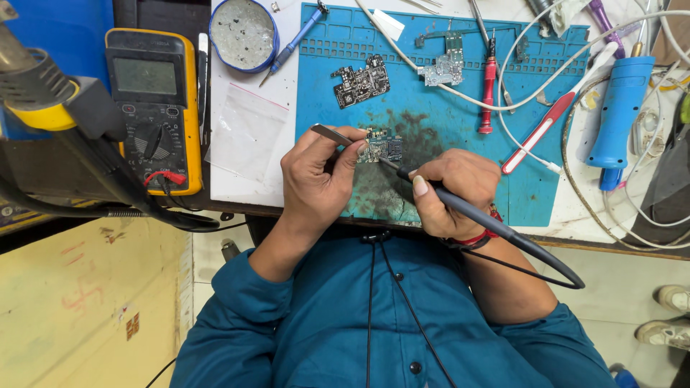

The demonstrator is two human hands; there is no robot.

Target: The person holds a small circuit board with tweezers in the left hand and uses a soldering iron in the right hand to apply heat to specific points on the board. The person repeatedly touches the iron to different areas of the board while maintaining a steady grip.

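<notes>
A small circuit board (384, 146) lies on the blue work mat (431, 122), near its front edge. My left hand (316, 179) grips metal tweezers (332, 134) whose tips rest at the board's left side. My right hand (453, 190) holds a dark soldering iron (460, 205) like a pen, its tip touching the board from the right. The iron's black cord loops down past my wrist over my teal shirt.
Two more circuit boards (361, 82) (444, 70) lie further back on the mat. A red screwdriver (489, 86), a red-and-white tool (553, 118), a blue hot-air handle (617, 108) and white cables sit right. A yellow multimeter (153, 108), clear bag (248, 129) and round tin (244, 34) sit left.
</notes>
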